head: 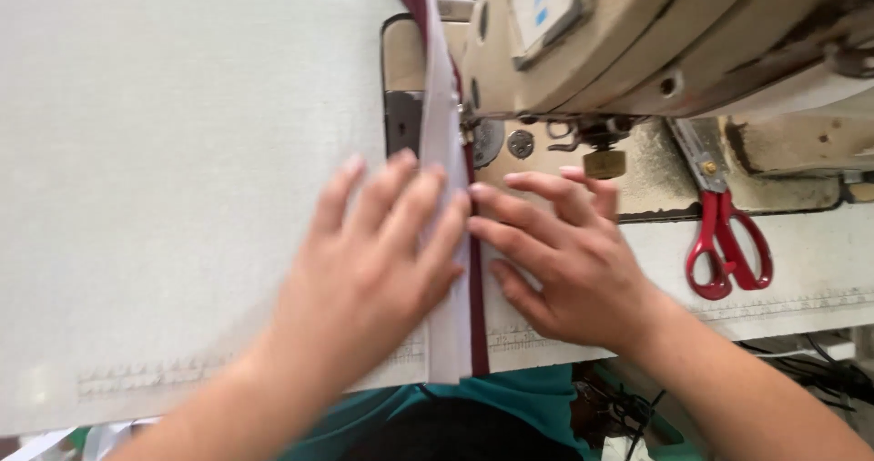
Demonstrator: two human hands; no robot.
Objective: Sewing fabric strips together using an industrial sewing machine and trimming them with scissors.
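Left hand [369,261] and right hand [564,265] lie flat, fingers extended and gripping nothing, pressing a white fabric strip [443,151] with maroon edging onto the desk [182,151] before the sewing machine [655,42].

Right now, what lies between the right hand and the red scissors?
Head view: only bare pale table lies between the right hand and the red scissors. The hand rests flat beside the fabric strip.

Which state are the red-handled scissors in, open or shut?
Shut. The red-handled scissors lie flat on the sewing table beside the machine, their two handle loops close together and the blades meeting in one line.
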